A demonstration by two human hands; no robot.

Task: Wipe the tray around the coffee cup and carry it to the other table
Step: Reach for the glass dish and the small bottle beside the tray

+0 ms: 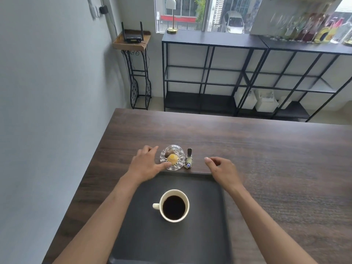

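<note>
A dark grey tray (205,225) lies on the dark wooden table (266,159) right in front of me. A cream coffee cup (173,205) full of black coffee stands near the tray's middle, handle to the left. My left hand (145,163) hovers over the tray's far left corner with fingers spread, its thumb next to a glass dish. My right hand (222,169) is over the tray's far right corner, fingers loosely curled and holding nothing. No cloth is in view.
A clear glass dish (172,159) with a yellow sweet stands just beyond the tray's far edge, beside a small bird figurine (189,161). Black metal shelving (238,73) lines the far wall under a window, and a router stand (133,42) is in the corner. The wall runs along the left.
</note>
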